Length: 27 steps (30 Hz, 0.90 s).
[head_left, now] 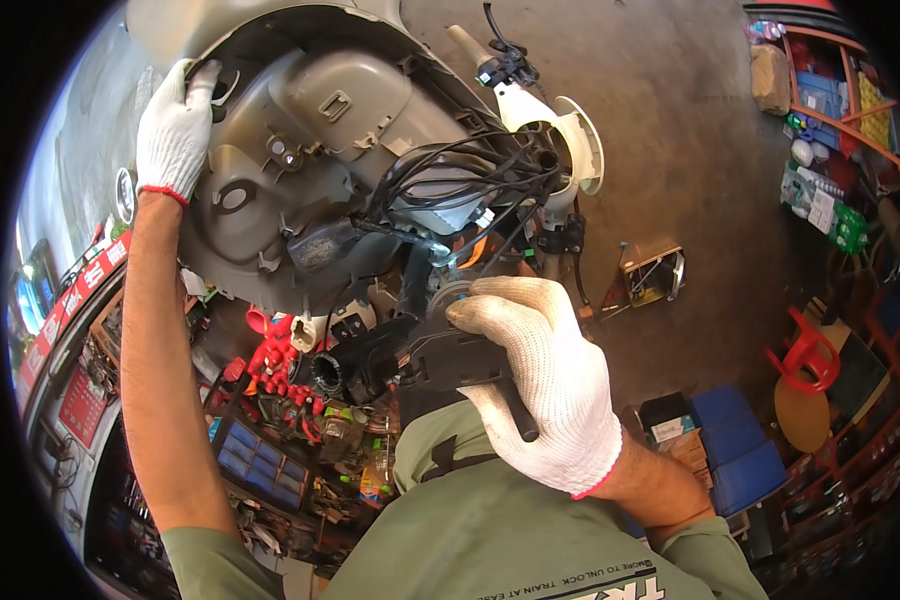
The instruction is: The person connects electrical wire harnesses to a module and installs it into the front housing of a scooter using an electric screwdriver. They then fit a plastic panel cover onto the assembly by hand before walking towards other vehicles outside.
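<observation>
My gloved left hand (177,125) grips the upper left edge of a grey scooter body panel (355,95), fingers curled over its rim. Within the panel, a bundle of black cables (440,180) runs toward the white-covered handlebar (530,110). Low in the centre, my gloved right hand (545,385) holds a black plastic part (440,355) between thumb and fingers, just below the cables and close to my body. A black corrugated-ended tube (335,370) lies left of that part; whether it joins the part I cannot tell.
Red parts (280,355), tools and blue bins (250,450) crowd the lower left. At right are blue boxes (730,440), a red stool (805,355) and shelving (830,90) with bottles and supplies. A small metal-framed object (650,275) lies on the concrete floor (670,150).
</observation>
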Available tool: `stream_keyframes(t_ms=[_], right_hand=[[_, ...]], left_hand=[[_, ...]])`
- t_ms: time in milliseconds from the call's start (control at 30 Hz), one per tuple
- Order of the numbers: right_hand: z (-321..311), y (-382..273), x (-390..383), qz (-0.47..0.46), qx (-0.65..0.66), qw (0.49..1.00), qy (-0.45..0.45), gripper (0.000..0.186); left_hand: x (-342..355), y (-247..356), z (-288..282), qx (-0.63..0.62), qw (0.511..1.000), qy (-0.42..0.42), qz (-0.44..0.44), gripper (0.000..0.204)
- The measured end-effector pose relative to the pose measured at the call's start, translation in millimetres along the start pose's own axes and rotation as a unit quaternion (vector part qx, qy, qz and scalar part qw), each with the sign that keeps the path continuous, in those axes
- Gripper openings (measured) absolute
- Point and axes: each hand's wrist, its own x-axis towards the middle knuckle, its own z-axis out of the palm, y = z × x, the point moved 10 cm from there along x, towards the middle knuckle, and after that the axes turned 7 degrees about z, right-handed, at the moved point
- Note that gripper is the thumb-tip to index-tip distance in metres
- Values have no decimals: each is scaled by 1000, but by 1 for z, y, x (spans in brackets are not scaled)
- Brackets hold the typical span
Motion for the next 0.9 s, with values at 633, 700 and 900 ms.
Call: stream_keyframes(t_ms=[633,700,900], right_hand=[[-40,4,-20,-5,31,999,15,53],[-48,2,-23,-10,51,998,18,52],[-92,-5,-38,-27,49,995,83,39]], left_hand=[[4,-7,1,-4,1000,-5,7,38],[1,-6,-2,19,1000,9,10,39],[0,-10,3,22,998,-30,-43,40]])
